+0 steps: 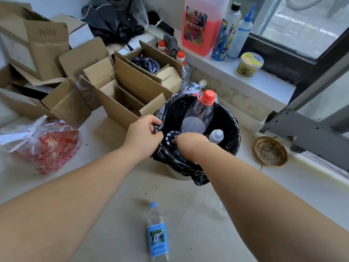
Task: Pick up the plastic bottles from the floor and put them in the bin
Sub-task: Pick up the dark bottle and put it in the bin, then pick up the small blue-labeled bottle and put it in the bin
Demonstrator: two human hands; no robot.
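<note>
- The left hand (pixel 144 132) pinches the black bin liner (pixel 170 156) at the rim of the bin (pixel 179 176), centre of the frame; its fingers are closed on the plastic.
- The right hand (pixel 190 143) presses a dark ribbed bottle base (pixel 171 138) down at the near rim; its fingers curl under out of sight, so I cannot tell whether they grip it.
- Risk: the liner may slip off the rim if it is pulled while the bottle is pushed in, and fold down into the bin.
- Risk: the large red-capped bottle (pixel 200 112) stands tall, its neck above the rim. Crowding it could tip it out, or leave too little room for the rest.
- Risk: the blue-labelled water bottle (pixel 157 235) lies on the floor at lower centre, between the forearms, where a step could crush it or send it rolling.
- Count in the bin: three bottles visible, namely the red-capped one, a small grey-capped one (pixel 216 136) and the one under the right hand.
- Count on the floor: one clear, with a faint transparent shape beside the right forearm that I cannot identify.
</note>
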